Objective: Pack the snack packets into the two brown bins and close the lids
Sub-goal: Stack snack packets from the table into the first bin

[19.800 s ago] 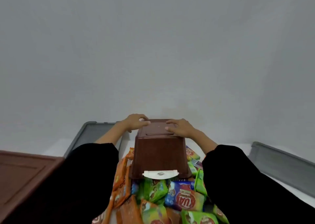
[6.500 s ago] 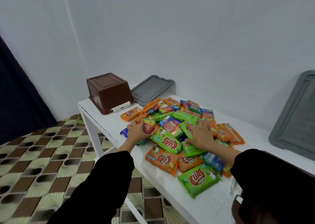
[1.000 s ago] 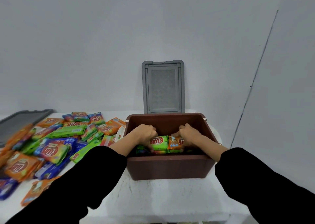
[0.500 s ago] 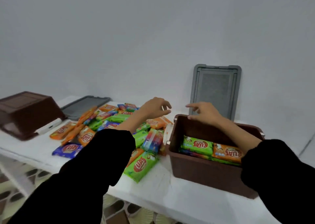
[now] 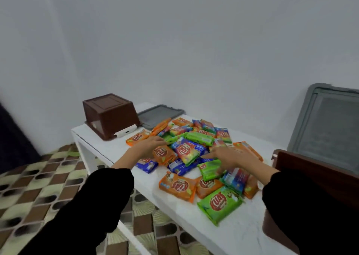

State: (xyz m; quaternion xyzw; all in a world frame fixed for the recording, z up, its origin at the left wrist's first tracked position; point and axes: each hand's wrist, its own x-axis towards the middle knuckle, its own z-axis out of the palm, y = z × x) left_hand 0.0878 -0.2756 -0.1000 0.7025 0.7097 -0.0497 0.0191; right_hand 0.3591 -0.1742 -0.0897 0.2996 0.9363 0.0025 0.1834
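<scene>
Reaching across snack packets [image 5: 186, 151] with left hand [image 5: 149, 146] and right hand [image 5: 231, 155], fingers outstretched, gripping nothing.
Glossy orange, green and blue wrappers, round red logos, heaped on white table [image 5: 184, 221]; upturned brown bin [image 5: 110, 115] at 10 o'clock of the heap, second brown bin [image 5: 310, 167] at 3 o'clock.

One head-worn wide-angle view looks forward and down, close over the white table [image 5: 242, 233], toward the wall [image 5: 194, 50].
</scene>
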